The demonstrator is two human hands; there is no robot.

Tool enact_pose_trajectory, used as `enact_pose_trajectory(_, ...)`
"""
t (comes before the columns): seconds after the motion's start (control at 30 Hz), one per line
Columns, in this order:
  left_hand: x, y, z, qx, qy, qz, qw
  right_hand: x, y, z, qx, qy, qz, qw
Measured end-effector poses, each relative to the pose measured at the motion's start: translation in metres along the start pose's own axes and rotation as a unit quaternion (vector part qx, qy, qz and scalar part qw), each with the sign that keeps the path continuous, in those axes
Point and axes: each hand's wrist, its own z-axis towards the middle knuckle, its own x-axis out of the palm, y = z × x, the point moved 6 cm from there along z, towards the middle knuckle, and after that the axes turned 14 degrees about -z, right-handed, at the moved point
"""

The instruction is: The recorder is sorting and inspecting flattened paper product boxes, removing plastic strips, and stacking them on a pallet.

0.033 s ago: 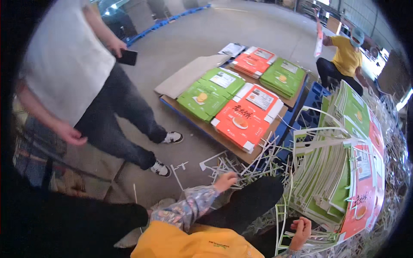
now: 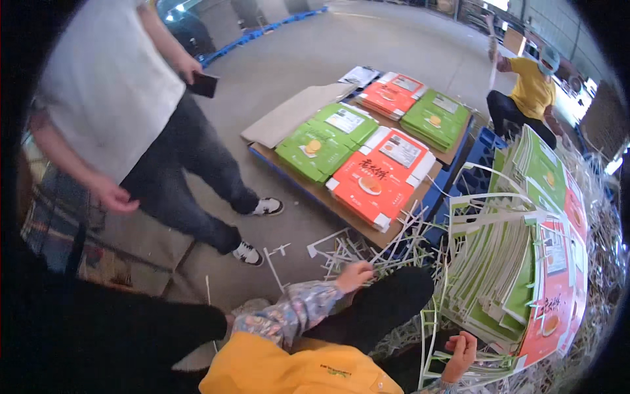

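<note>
I'm judging carton stack heavy, bendy-edged, best held underneath; right hand near it, left hand farther left; can't tell grips.

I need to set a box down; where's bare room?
The grey floor is bare between the standing person and the pallet, also beyond the pallet's far end. Crowded: white strips by the left hand and around the big stack.
</note>
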Motion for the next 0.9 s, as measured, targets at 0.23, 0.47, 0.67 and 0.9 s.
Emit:
enact_pose_trajectory(0.23, 0.118, -0.109, -0.029, 0.270, -0.001, 0.180, 0.946, -0.062, -0.031, -0.024, -0.023, -0.100, 0.033, 0.994)
enact_pose_trajectory(0.47, 0.183, -0.113, -0.067, 0.402, 0.047, 0.357, 0.842, -0.156, -0.037, -0.065, -0.011, -0.352, -0.074, 0.933)
enact_pose_trajectory(0.67, 0.191, -0.128, -0.054, 0.431, 0.064, 0.315, 0.843, -0.225, -0.138, -0.038, 0.052, -0.387, -0.055, 0.919)
enact_pose_trajectory(0.9, 0.181, -0.114, -0.046, 0.331, 0.116, 0.323, 0.879, -0.215, -0.132, 0.012, 0.118, -0.486, 0.166, 0.850)
